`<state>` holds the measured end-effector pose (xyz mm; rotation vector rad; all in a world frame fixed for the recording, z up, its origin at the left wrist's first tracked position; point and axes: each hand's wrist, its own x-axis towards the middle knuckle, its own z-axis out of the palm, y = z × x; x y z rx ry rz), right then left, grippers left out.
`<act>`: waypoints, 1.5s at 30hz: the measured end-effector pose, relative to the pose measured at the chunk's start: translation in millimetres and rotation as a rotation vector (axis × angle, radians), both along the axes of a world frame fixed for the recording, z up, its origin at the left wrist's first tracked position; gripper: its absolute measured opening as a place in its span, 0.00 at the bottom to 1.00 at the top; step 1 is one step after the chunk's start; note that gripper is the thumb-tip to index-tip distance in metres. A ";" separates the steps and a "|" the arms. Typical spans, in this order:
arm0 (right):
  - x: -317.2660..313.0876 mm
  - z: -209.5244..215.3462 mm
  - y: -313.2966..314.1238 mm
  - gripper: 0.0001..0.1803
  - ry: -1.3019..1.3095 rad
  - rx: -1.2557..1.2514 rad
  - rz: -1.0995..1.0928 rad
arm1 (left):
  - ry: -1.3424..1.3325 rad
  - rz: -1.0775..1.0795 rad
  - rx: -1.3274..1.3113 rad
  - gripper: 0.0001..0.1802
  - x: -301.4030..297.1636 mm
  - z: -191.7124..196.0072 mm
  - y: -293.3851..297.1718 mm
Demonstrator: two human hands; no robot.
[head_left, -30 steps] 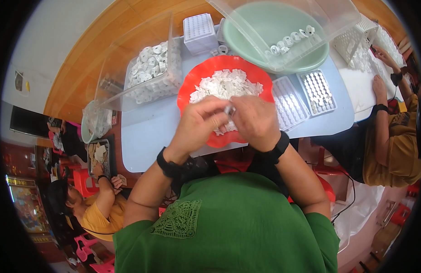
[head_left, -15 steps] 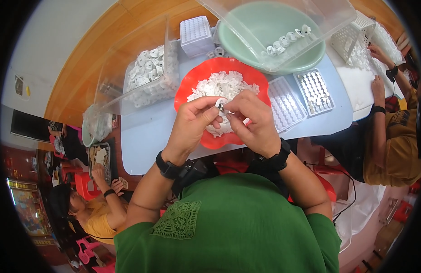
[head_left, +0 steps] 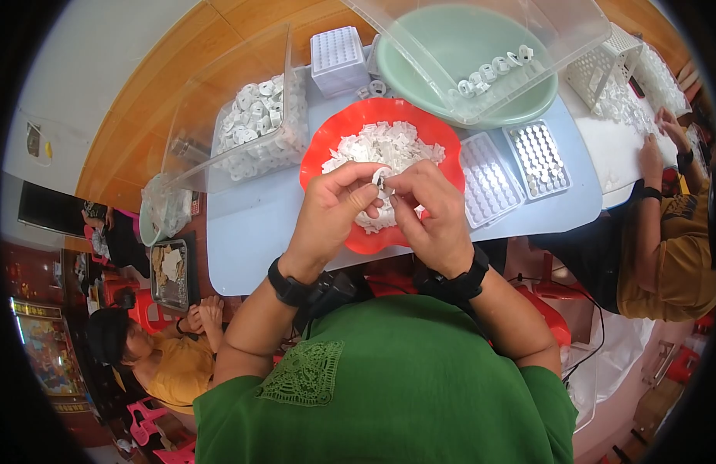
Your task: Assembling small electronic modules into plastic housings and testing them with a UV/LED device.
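Note:
A small round white plastic part with a dark spot on its face is pinched between the thumb and fingers of my left hand. From the other side, my right hand brings its bent fingers up against the part. Whatever those fingertips hold, if anything, is too small to make out. Both hands are over a red scalloped bowl heaped with small white plastic pieces. Just right of the bowl lie a clear tray with round pockets and another tray with rows of silvery discs.
Left on the pale blue table stands a clear bin of round white parts. Behind are stacked white trays and a green basin with a clear box leaning over it. One person works at the right, another sits at the lower left.
My hands stay at the same part, with the fingers shifting slightly and its face turned a little. The person at lower left has drawn a hand back from a dark tray.

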<state>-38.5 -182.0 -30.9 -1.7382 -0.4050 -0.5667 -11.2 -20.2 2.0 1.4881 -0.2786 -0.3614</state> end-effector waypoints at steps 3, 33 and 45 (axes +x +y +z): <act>-1.1 0.6 2.8 0.11 -0.055 0.017 -0.037 | -0.057 -0.017 0.010 0.14 -1.2 0.3 -0.9; 10.7 6.5 8.6 0.06 0.054 0.168 0.025 | -0.142 0.028 0.022 0.15 4.4 -2.8 6.3; 21.0 16.5 4.7 0.08 -0.138 -0.246 -0.054 | -0.147 -0.041 0.069 0.15 4.1 9.1 9.6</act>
